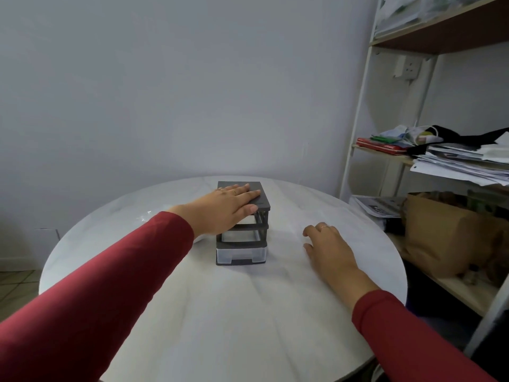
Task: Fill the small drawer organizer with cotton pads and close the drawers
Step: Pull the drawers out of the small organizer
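A small grey drawer organizer [242, 244] with clear drawers stands in the middle of the round white table [220, 312]. Its three drawers look pushed in. My left hand [228, 206] lies flat on the organizer's dark top, fingers straight and thumb along the right edge. My right hand [329, 249] rests on the table to the right of the organizer, fingers loosely curled, holding nothing. A clear plastic wrapper [143, 215] lies on the table behind my left forearm. I cannot make out any cotton pads.
A shelf unit [429, 172] stands close on the right, holding stacked papers [462, 164] and a brown paper bag [446, 232]. A plain wall runs behind the table.
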